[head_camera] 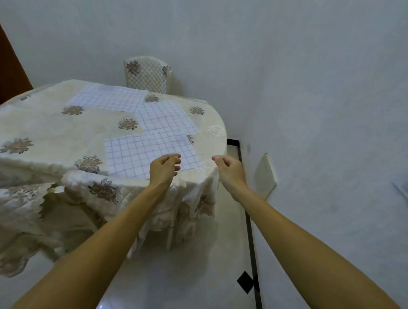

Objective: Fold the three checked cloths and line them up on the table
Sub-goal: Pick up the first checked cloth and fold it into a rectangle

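Head view: nearest checked cloth (138,154) under left grip (164,170), beside right grip (229,170); both slack, empty.

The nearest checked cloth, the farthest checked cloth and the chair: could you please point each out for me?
Nearest checked cloth (138,154): head view, middle of its flat surface.
Farthest checked cloth (108,98): head view, centre of the cloth.
Chair (147,76): head view, middle of its backrest.

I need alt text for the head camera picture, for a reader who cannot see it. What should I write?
Left hand and right hand, fingers loosely curled and holding nothing, reach toward the near checked cloth. The middle checked cloth and the far checked cloth lie flat beyond it on a floral tablecloth; a chair stands behind.
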